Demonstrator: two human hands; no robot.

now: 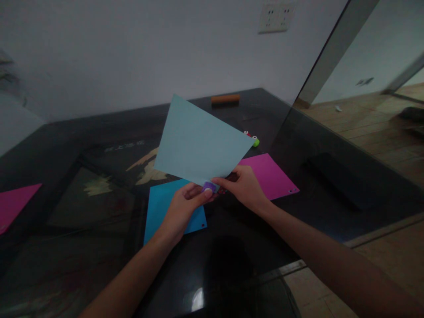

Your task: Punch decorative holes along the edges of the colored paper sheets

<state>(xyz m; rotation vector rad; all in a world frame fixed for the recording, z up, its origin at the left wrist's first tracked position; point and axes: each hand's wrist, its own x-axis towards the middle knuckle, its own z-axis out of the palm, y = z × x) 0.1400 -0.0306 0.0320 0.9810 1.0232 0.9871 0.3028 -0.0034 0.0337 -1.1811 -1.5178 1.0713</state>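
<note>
I hold a light blue paper sheet (198, 143) up above a dark glass table (66, 145). My right hand (243, 187) pinches the sheet's lower corner. My left hand (185, 207) grips a small purple punch (209, 187) that sits on that same corner, thumb pressed on top. Under my left hand a darker blue sheet (159, 205) lies flat on the table. A magenta sheet (271, 174) with small holes near its corner lies just right of my right hand.
Another magenta sheet (15, 203) lies at the table's left edge. A green and red small punch (253, 139) peeks out behind the raised sheet. An orange stick (225, 99) rests near the wall. The table's right edge borders a wooden floor (364, 119).
</note>
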